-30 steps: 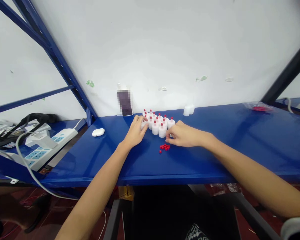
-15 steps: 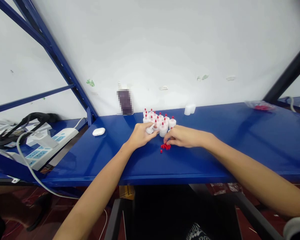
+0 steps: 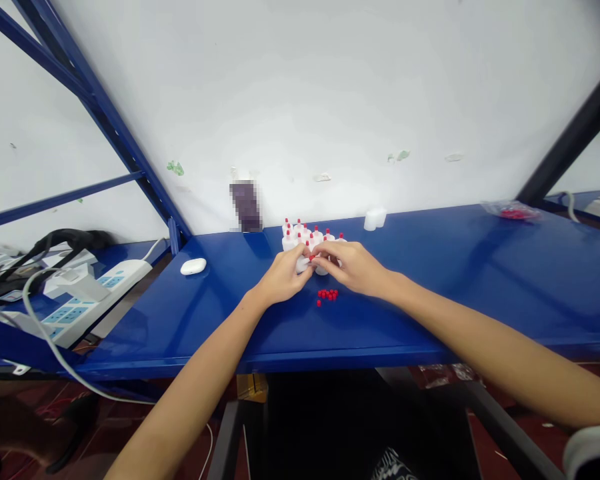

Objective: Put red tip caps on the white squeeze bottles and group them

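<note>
My left hand (image 3: 283,275) is closed around a small white bottle (image 3: 303,264), tilted with its nozzle toward the right. At that nozzle, my right hand (image 3: 351,267) pinches a small red cap (image 3: 312,258) between thumb and fingers. The cap meets the nozzle tip; whether it is seated I cannot tell. Just behind both hands stand several white bottles with red caps (image 3: 289,241), partly hidden by the fingers. On the table in front of the right hand lies a loose pile of red caps (image 3: 329,294).
The blue table (image 3: 205,327) meets a white wall. A white earbud case (image 3: 193,267) lies left, a pixelated dark object (image 3: 247,207) leans on the wall. White containers (image 3: 375,219) and a plastic bag with red pieces (image 3: 513,212) stand farther right. A power strip (image 3: 100,300) is at far left.
My right hand has risen from the pile of red caps to the bottle in my left hand, bringing one red cap to its nozzle. The left hand keeps its hold.
</note>
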The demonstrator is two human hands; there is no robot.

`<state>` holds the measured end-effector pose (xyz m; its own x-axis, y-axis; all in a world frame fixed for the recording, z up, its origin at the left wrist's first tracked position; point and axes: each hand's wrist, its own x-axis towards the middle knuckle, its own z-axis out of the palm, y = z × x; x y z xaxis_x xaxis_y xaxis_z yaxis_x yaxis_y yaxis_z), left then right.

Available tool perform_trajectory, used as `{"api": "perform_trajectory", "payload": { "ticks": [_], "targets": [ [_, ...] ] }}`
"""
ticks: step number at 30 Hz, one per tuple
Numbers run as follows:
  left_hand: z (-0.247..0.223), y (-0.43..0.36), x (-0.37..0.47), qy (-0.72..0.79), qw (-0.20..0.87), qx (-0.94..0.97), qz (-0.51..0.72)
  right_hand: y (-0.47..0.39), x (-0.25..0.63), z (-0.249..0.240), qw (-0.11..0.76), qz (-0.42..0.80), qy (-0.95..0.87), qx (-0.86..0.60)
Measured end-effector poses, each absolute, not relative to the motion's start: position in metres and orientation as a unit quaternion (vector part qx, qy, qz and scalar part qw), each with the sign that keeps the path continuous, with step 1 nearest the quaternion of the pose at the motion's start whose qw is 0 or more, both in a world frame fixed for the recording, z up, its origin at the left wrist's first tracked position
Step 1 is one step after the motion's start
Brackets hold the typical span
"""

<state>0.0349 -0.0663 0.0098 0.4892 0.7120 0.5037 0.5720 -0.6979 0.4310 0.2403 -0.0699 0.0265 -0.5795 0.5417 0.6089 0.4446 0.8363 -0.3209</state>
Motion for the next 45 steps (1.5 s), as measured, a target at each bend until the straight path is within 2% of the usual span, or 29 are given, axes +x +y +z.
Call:
{"api": "perform_trajectory", "payload": {
  "ticks": [9,17,20,23,27,33,45],
  "targets": [
    [0.008,-0.068,0.038,0.373,0.126,0.855,0.338,-0.074,0.227,0.019,0.240,-0.060,-0.930,-0.274],
    [0.010,-0.071,0.041,0.375,0.120,0.868,0.303,-0.076,0.230,0.016,0.231,-0.037,-0.935,-0.268],
    [0.012,-0.072,0.043,0.383,0.107,0.856,0.331,-0.076,0.240,0.027,0.286,-0.030,-0.917,-0.275],
    [0.012,-0.068,0.036,0.416,0.096,0.839,0.338,-0.068,0.258,0.046,0.353,0.002,-0.871,-0.342],
    [0.011,-0.057,0.022,0.470,0.069,0.800,0.367,-0.055,0.277,0.061,0.293,0.040,-0.838,-0.459],
    [0.012,-0.052,0.019,0.475,0.040,0.794,0.376,-0.049,0.270,0.049,0.187,0.038,-0.844,-0.502],
    [0.009,-0.053,0.020,0.481,0.048,0.786,0.386,-0.045,0.276,0.047,0.253,0.038,-0.836,-0.485]
  ]
}}
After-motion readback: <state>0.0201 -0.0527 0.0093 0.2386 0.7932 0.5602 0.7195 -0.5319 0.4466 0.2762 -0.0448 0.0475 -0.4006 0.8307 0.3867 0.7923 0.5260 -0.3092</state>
